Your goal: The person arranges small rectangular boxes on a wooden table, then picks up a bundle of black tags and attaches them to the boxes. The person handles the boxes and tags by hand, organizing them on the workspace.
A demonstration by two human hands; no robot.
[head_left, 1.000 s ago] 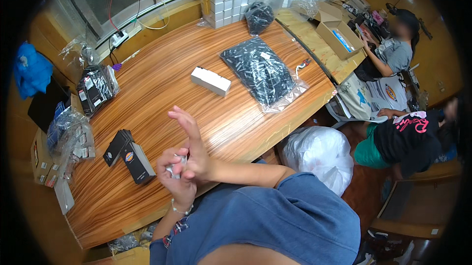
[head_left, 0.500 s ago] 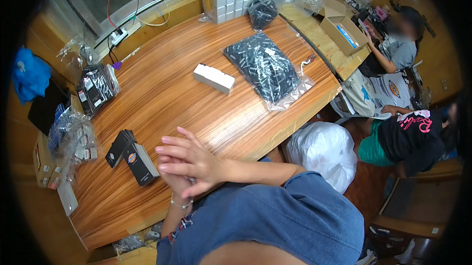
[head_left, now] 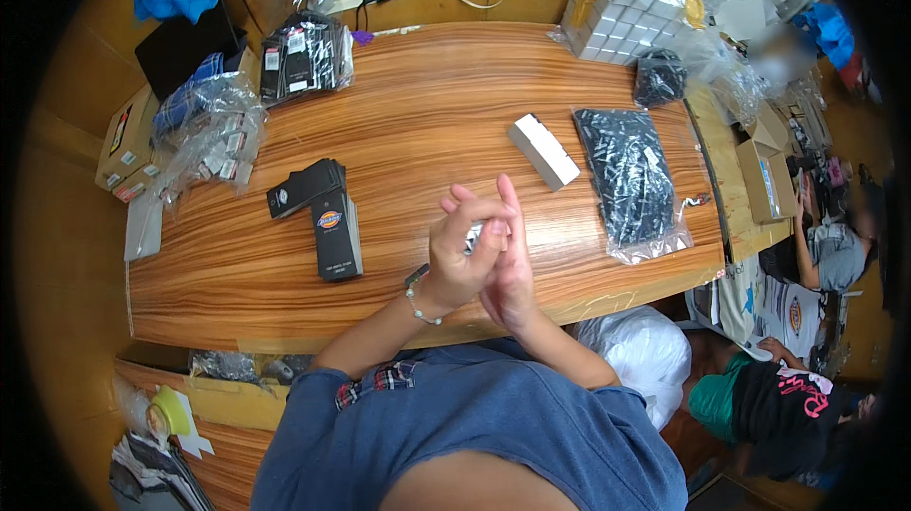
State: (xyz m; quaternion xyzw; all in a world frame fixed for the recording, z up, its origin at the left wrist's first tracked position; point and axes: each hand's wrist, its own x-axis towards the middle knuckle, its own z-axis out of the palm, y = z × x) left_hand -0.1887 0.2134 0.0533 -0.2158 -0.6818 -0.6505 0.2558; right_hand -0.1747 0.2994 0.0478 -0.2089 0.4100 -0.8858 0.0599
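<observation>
My hands meet above the table's near edge. My left hand [head_left: 458, 250], with a beaded bracelet and a dark watch-like band at the wrist, has its fingers curled in and its thumb bent. A small pale, silvery patch shows inside its curl, too small to make out. My right hand [head_left: 513, 269] rests against it, palm inward, fingers stretched upward. To the left lie two stacks of black cards, one [head_left: 338, 241] upright toward me and one [head_left: 302, 190] slanted behind it. A long white box [head_left: 544, 152] lies beyond my hands to the right.
A clear bag of small black pieces [head_left: 626, 179] lies right on the wooden table [head_left: 427, 112]. Small white boxes [head_left: 626, 22] are piled behind it. Packaged black goods [head_left: 306, 60] and plastic-wrapped items [head_left: 223, 136] line the left. Two people sit at right, near a white sack [head_left: 636, 354].
The view has swung right, so the table's things sit differently in it. My hands have shifted from lying crossed to being upright against each other, my left hand's fingers now curled.
</observation>
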